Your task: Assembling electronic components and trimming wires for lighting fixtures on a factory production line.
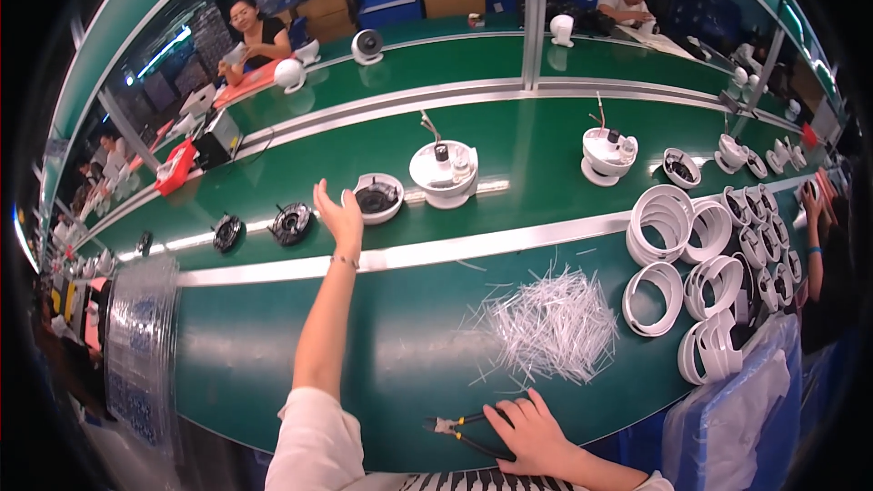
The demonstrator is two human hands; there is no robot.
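Observation:
My left hand (340, 220) reaches over the conveyor's near edge with its fingers stretched and apart. Its fingertips are beside a white round housing (393, 210) with a black part inside; I cannot tell whether they touch. Low on the green worktable, my right hand (535, 439) is around the handles of small cutting pliers (446, 425), yellow and black, whose jaws point left and look parted. Beyond that hand lies a heap of thin white plastic strips (555, 323).
White domed units with upright wires (444, 173) stand on the green conveyor (518, 141). Black round parts (292, 223) lie to the left. White rings (653, 298) are stacked at right, beside a plastic-lined blue bin (727, 400). Clear plastic trays (144, 345) stand at left. Co-workers (259, 41) sit across.

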